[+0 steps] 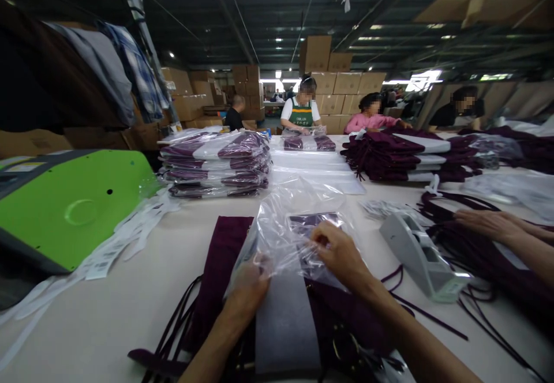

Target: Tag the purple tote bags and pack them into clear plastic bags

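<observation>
A folded dark purple garment [229,239] with a grey paper band [285,325] and loose cords lies before me on the table. A clear plastic bag [277,216] covers its far end, its film crumpled and shiny. My left hand [251,282], somewhat blurred, is closed on the bag's near left edge beside the band. To the right, my right hand [340,250] pinches the film with thumb and fingers. Under the film a dark printed piece [318,221] shows. Cords [177,314] trail from the garment's left side.
Bagged garments [216,164] are stacked behind left, unbagged purple ones [402,155] behind right. A green machine [78,204] with label strips [108,256] stands left. A grey tape dispenser [419,256] sits right, near another person's hands [489,224]. Flat clear bags [311,166] lie ahead.
</observation>
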`<state>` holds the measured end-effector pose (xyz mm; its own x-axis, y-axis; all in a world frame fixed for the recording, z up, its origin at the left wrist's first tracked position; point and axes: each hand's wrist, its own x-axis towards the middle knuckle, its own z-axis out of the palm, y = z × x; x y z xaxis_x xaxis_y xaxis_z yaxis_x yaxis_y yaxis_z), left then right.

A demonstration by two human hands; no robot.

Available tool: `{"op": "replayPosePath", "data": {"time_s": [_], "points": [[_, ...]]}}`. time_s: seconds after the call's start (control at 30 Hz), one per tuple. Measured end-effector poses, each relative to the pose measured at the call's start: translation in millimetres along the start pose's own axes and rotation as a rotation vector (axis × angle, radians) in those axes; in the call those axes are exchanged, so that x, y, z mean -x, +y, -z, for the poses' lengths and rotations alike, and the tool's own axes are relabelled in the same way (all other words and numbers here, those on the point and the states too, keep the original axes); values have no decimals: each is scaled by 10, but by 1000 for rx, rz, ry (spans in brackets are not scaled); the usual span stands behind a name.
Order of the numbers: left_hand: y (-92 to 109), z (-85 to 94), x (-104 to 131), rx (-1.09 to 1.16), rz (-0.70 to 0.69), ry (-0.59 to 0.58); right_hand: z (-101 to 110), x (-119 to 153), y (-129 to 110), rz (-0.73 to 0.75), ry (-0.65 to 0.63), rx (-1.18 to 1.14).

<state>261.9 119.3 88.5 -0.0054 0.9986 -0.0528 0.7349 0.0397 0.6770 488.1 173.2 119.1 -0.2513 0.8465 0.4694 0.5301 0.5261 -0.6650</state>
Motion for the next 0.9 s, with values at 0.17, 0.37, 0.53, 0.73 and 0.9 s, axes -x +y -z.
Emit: {"op": "replayPosePath", "data": {"time_s": [0.17,0.37,0.53,0.73,0.9], "points": [[-656,256,358,-242,87,75,288,-135,-8,-228,338,-149],[-310,635,835,-103,-52,604,-107,-97,-277,8,99,135],[202,409,355,-465,-502,547,-424,62,-492,208,-61,330],[322,279,-184,-591,-389,475,-351,194,-424,140,-34,566],[382,305,-194,-579,-420,339,-212,204,-57,-22,-91,754]]}}
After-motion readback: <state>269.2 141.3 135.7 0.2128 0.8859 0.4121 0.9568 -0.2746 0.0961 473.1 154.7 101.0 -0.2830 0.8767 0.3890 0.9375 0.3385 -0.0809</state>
